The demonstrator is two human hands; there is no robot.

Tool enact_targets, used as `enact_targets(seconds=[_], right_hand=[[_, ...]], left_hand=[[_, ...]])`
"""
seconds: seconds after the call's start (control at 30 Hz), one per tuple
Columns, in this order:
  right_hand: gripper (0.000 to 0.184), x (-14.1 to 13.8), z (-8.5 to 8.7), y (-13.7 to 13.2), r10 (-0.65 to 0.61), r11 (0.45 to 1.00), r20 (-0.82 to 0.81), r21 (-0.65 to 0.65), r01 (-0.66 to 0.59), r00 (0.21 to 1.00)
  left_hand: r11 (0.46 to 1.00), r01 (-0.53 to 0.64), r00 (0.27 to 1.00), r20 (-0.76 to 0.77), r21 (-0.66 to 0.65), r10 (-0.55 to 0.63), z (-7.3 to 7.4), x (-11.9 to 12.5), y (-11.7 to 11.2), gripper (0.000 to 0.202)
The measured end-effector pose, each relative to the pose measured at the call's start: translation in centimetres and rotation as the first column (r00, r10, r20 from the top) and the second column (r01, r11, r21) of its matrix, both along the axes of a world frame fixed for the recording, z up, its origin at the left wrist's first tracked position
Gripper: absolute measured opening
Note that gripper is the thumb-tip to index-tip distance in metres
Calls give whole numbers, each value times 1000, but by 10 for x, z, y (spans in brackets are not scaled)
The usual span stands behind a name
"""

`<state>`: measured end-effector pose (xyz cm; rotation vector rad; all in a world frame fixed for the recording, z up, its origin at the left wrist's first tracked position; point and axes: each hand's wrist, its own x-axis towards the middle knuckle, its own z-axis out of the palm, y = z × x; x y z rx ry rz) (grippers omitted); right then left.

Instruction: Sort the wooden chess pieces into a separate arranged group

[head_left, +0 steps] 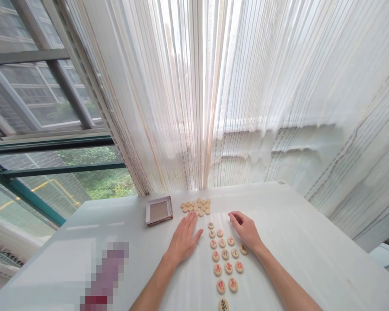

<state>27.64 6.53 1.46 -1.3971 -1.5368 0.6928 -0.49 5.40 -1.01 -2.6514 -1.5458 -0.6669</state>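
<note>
Red-marked discs (228,268): pale wood tone, red characters. Black-marked discs (225,254): same pale ground, black characters. Plain discs (203,208): uniform pale tan, faces unmarked. Box (158,211): brown interior, whitish inner walls, reddish-brown outer edge. Table (278,216): glossy white, faint pale streaks of reflection. Curtain (262,77): sheer white, vertical stripes in grey and beige, some dashed. Window frame (29,56): grey. Rail (65,169): dark green. Foliage (108,179): mixed greens. Pipe (53,181): yellow. Pixelated item (106,272): mauve, dark red at its near end.
</note>
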Motion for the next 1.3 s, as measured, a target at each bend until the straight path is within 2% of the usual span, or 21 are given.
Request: enact_targets(seconds=[0.27, 0.47, 0.67, 0.8, 0.97, 1.3], right_hand=[[37, -2, 3, 0, -4, 1000, -21, 6, 4, 1000], [39, -3, 0, 1, -9, 1000, -38, 20, 10, 999], [43, -4, 0, -1, -15, 999, -47, 31, 16, 999], [42, -4, -1, 0, -18, 999, -53, 32, 20, 998], [42, -4, -3, 0, -16, 1000, -62, 15, 17, 998], [40, -5, 0, -2, -21, 999, -64, 25, 23, 998]], left_hand=[[999, -35, 999, -21, -20, 34, 3, -1, 16, 59], [998, -55, 998, -22, 1, 55, 11, 3, 57, 61], [998, -46, 998, -50, -40, 44, 8, 8, 91, 64], [998, -5, 998, -63, -65, 0, 9, 9, 98, 63], [995, 58, 995, -81, -84, -65, 18, 17, 100, 68], [984, 152, 982, -102, -96, -162, 28, 22, 103, 62]])
